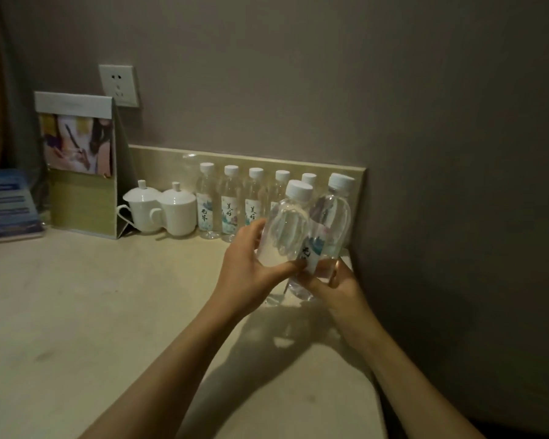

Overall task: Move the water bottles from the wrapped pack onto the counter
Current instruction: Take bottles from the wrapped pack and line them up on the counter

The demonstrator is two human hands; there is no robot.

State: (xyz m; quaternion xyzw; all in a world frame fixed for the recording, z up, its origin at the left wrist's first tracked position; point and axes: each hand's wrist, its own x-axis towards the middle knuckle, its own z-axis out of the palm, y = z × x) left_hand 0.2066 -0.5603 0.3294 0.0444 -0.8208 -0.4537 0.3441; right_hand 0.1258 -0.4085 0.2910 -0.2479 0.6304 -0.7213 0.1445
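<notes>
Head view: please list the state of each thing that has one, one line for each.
Left hand: closed on left bottle, capped, tilted.
Right hand: closed on right bottle, capped, tilted.
Row of bottles: upright, capped, on counter.
Two cups: lids on.
Wall socket: nothing plugged in.

left hand (246,267) hides 2 row bottles' (279,193) lower halves; brochures (8,205) cropped left.

Dim, soft-focus room; forearm shadows across the counter (76,312); wide-angle bowing.
</notes>
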